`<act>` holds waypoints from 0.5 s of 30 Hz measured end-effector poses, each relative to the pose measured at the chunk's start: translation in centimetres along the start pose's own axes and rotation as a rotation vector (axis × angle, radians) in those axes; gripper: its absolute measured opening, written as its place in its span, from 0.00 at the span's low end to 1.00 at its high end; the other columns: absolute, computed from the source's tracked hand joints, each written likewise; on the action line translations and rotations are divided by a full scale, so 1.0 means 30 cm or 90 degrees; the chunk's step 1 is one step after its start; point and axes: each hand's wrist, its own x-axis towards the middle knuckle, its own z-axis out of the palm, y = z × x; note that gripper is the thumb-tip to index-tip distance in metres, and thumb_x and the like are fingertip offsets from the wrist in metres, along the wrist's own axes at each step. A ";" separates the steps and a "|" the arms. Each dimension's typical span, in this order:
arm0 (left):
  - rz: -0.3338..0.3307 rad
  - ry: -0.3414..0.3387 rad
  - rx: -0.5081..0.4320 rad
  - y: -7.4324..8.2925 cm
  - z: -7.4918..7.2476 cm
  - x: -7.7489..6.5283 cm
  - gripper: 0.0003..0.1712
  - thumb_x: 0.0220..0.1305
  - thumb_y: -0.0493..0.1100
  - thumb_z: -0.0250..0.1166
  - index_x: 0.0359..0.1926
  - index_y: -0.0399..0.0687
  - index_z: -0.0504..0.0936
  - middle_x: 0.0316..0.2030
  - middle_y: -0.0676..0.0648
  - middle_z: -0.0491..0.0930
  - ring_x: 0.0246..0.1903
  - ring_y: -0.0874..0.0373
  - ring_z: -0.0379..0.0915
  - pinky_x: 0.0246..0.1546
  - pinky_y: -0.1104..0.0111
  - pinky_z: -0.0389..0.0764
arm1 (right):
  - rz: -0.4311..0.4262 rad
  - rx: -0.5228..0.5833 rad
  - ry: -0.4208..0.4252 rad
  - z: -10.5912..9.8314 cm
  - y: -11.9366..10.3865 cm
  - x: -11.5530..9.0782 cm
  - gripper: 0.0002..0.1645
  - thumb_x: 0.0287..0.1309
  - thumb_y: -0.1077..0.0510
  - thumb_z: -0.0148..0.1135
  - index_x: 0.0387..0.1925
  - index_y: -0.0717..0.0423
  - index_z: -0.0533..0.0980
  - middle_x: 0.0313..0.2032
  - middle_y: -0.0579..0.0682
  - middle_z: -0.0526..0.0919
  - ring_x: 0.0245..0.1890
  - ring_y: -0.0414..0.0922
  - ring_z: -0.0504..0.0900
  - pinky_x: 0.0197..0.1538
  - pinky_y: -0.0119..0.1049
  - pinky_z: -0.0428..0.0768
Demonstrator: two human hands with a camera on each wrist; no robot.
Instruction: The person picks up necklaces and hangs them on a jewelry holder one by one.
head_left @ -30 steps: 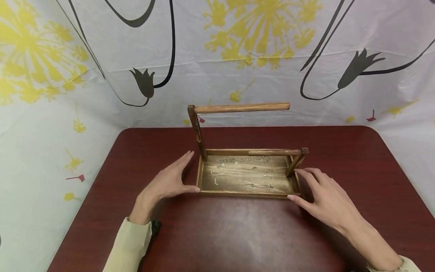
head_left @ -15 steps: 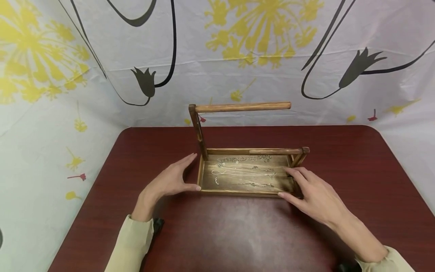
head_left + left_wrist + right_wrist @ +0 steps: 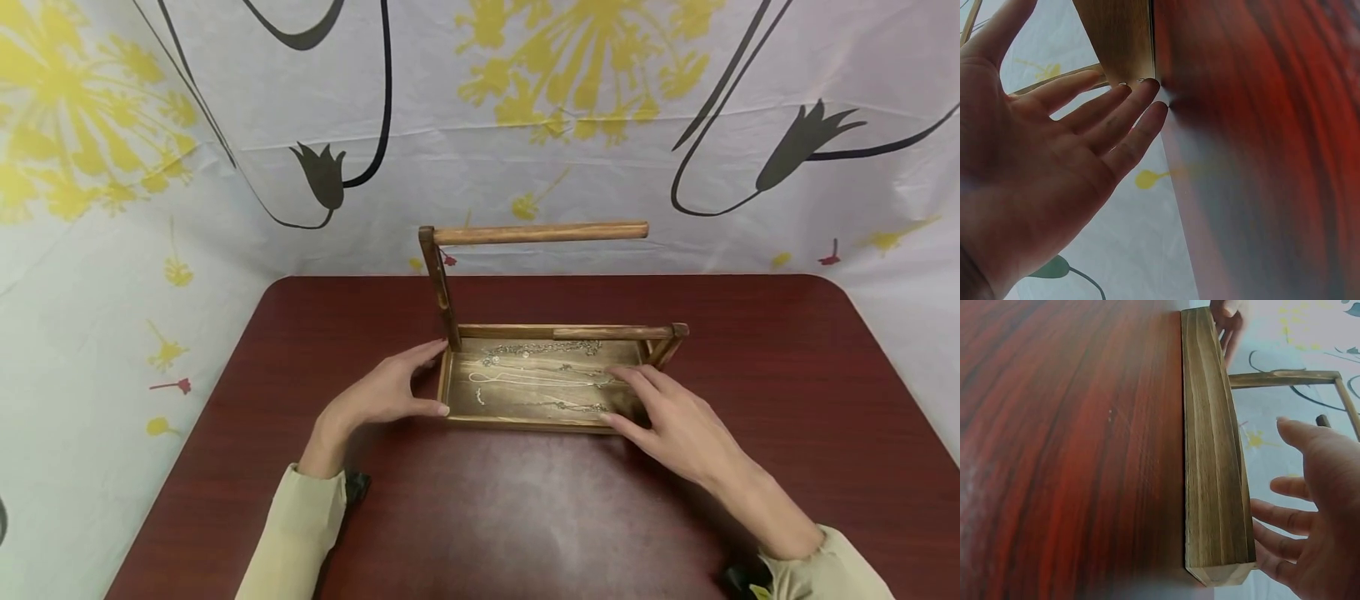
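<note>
Altogether two hands at one wooden tray, two bars above.

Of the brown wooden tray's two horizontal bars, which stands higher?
The light-brown wooden bar on the tall upright at the rectangular tray's left end; the other bar, on the short right-end upright, sits lower.
</note>
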 end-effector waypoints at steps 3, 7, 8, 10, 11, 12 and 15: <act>0.012 -0.010 0.008 0.004 0.001 0.005 0.55 0.56 0.55 0.76 0.77 0.49 0.57 0.74 0.49 0.59 0.72 0.53 0.56 0.68 0.56 0.61 | 0.008 0.006 -0.008 0.008 -0.002 0.008 0.34 0.60 0.41 0.68 0.64 0.48 0.73 0.49 0.48 0.78 0.43 0.47 0.80 0.40 0.50 0.79; 0.028 -0.010 0.024 0.007 0.002 0.009 0.53 0.57 0.51 0.75 0.77 0.46 0.56 0.74 0.47 0.58 0.73 0.52 0.53 0.69 0.55 0.59 | 0.014 0.024 -0.020 0.019 -0.002 0.021 0.31 0.62 0.42 0.67 0.62 0.48 0.74 0.52 0.49 0.79 0.46 0.48 0.82 0.44 0.52 0.79; 0.027 -0.010 0.023 0.008 0.002 0.010 0.53 0.57 0.50 0.75 0.77 0.46 0.56 0.74 0.47 0.58 0.73 0.52 0.53 0.69 0.56 0.59 | 0.013 0.030 -0.023 0.022 -0.002 0.025 0.30 0.62 0.43 0.67 0.62 0.49 0.74 0.52 0.50 0.79 0.46 0.49 0.82 0.44 0.52 0.79; 0.025 -0.011 0.024 0.010 0.001 0.011 0.53 0.57 0.49 0.75 0.77 0.45 0.56 0.74 0.47 0.58 0.73 0.52 0.53 0.69 0.56 0.59 | 0.008 0.043 -0.029 0.030 0.000 0.032 0.30 0.62 0.45 0.68 0.62 0.50 0.74 0.53 0.51 0.79 0.46 0.49 0.82 0.45 0.53 0.79; 0.025 -0.014 0.024 0.011 0.000 0.012 0.53 0.57 0.48 0.75 0.77 0.45 0.56 0.74 0.46 0.58 0.73 0.51 0.53 0.69 0.56 0.59 | 0.006 0.050 -0.032 0.034 0.001 0.035 0.30 0.62 0.46 0.68 0.62 0.51 0.74 0.54 0.52 0.79 0.46 0.50 0.83 0.46 0.53 0.79; 0.023 -0.016 0.024 0.011 -0.001 0.014 0.53 0.57 0.48 0.75 0.77 0.45 0.55 0.74 0.46 0.58 0.73 0.51 0.53 0.69 0.56 0.58 | 0.005 0.055 -0.035 0.038 0.002 0.039 0.30 0.62 0.46 0.68 0.62 0.51 0.74 0.54 0.52 0.80 0.46 0.49 0.83 0.46 0.52 0.79; 0.015 -0.030 0.027 0.011 -0.005 0.018 0.54 0.58 0.48 0.75 0.77 0.44 0.54 0.75 0.45 0.56 0.73 0.51 0.52 0.69 0.55 0.57 | 0.004 0.066 -0.046 0.049 0.003 0.049 0.30 0.61 0.48 0.69 0.62 0.52 0.74 0.53 0.51 0.80 0.45 0.48 0.83 0.47 0.51 0.78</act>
